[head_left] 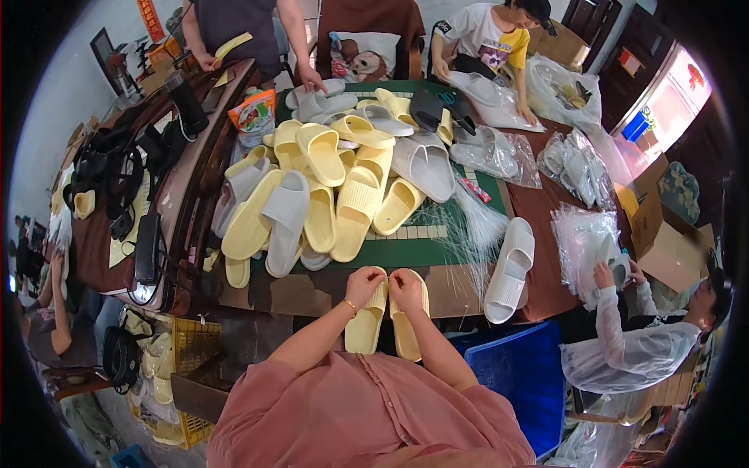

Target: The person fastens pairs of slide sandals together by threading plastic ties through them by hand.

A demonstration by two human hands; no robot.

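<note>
A crowded workroom is shown, with a brown bench (546, 226) partly covered by a green mat (437, 249) at frame centre. Two pale yellow ribbed foam slippers (367, 324) are laid side by side at the lower-centre bench edge, the left hand (363, 285) closed on one and the right hand (406, 288) on the other. One white slipper (509, 269) lies to the right, and an uncounted heap of slippers (335, 187), yellow and grey, is stacked above.

The tabletop (546, 210) is brown with a green mat (421, 248) at its centre. A pale grey wall (62, 101) bounds the left side. A brown wooden chair (373, 19) stands at the far edge. Dark wooden doors (640, 54) occupy the upper right (beside a brightly lit window (669, 97)). Cardboard boxes (663, 234) sit at right.
</note>
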